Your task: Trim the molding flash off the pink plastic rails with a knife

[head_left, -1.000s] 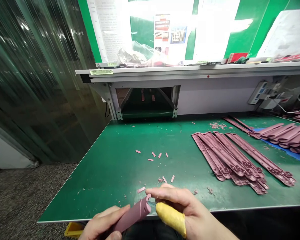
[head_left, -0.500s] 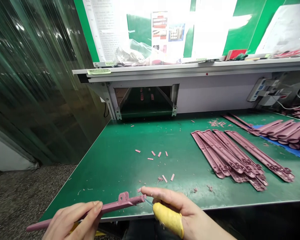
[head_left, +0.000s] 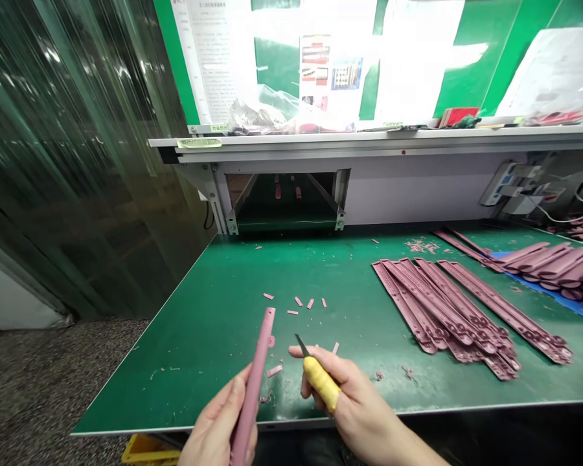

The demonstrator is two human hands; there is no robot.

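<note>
A long, narrow pink plastic part (head_left: 257, 382) stands tilted in my left hand (head_left: 226, 417), whose fingers are wrapped round its lower half. Near its upper end there is a small hole, and a round tab sticks out on the right side. My right hand (head_left: 352, 388) grips a small knife (head_left: 301, 345) with the blade pointing up and left. A yellow cover sits along the thumb; the knife's handle is hidden in the hand. Blade and pink part are apart. Small pink offcuts (head_left: 274, 371) lie on the green table (head_left: 199, 336) around both hands.
A pile of long pink parts (head_left: 447, 310) lies on the right, with more pink parts (head_left: 558, 262) on a blue sheet beyond. Behind the table is an opening with a dark belt (head_left: 286, 210). A shelf (head_left: 369, 139) runs above. A yellow bin (head_left: 150, 450) stands below the front edge.
My left hand has moved right and swung the pink part from nearly level to steeply upright. The knife blade has come away from the part's end, and my right hand has turned its blade upward.
</note>
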